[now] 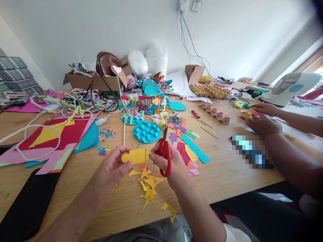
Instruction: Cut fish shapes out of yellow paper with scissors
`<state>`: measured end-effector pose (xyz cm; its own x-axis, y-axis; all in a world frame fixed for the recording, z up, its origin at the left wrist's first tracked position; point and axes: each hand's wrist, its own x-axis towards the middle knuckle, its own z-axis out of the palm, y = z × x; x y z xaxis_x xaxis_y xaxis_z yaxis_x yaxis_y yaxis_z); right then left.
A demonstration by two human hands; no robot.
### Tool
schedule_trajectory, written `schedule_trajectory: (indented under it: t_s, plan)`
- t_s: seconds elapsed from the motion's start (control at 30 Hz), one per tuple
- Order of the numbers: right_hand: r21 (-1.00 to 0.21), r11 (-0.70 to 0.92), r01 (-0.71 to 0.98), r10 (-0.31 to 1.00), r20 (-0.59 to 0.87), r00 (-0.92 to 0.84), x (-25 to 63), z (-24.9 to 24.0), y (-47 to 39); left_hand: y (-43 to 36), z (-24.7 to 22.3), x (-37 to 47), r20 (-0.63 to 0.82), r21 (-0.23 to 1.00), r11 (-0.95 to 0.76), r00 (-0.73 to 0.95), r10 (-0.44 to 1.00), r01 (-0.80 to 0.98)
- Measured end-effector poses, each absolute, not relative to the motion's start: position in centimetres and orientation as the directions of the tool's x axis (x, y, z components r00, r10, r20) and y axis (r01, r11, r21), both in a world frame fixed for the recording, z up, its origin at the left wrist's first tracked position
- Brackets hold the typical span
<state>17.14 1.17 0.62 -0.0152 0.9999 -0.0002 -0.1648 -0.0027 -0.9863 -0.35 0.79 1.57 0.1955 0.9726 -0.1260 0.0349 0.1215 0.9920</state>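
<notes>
The fingers of the left hand point(112, 164) gripped the tail end of a yellow paper fish point(137, 156), held above the worktop point(214, 185). The fingers of the right hand point(175, 164) pinched its head end and also held red-handled scissors point(168, 161), blades pointing away from the person. Yellow scraps point(150, 184) lay just below the fish. Beyond it sat a blue disc point(147, 132); a co-worker's hand point(266, 125) was well to the right.

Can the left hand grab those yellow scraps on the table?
Probably yes: the yellow scraps lie close by with nothing covering them, though the left hand holds the yellow paper cutout and may need to let go.
</notes>
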Motion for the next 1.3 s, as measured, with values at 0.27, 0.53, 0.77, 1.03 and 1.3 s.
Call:
schedule_trajectory:
  t_s: [0.27,0.53,0.77,1.03,1.3]
  plan:
    - [-0.956,-0.008,-0.292,1.000,-0.011,0.010,15.7,1.0,1.6,1.6,1.1,3.0,-0.141,0.988,0.147,0.092,0.986,-0.057]
    - [-0.891,-0.240,0.385,0.856,-0.381,-0.349,23.0,0.3,-3.2,3.3,1.7,0.0,-0.107,0.991,0.108,0.018,0.994,-0.085]
    - [-0.844,-0.190,0.501,0.801,-0.428,-0.418,22.5,-0.7,-4.1,4.0,1.8,0.3,-0.233,0.946,0.254,0.119,0.965,-0.203]
    - [-0.851,-0.063,0.521,0.897,-0.277,-0.345,19.4,-1.2,1.3,5.5,2.3,0.7,-0.189,0.955,0.216,0.141,0.972,-0.205]
    - [-0.974,-0.226,0.008,0.961,-0.224,-0.164,19.9,0.8,2.5,6.4,2.5,1.0,-0.196,0.968,0.211,0.119,0.973,-0.132]
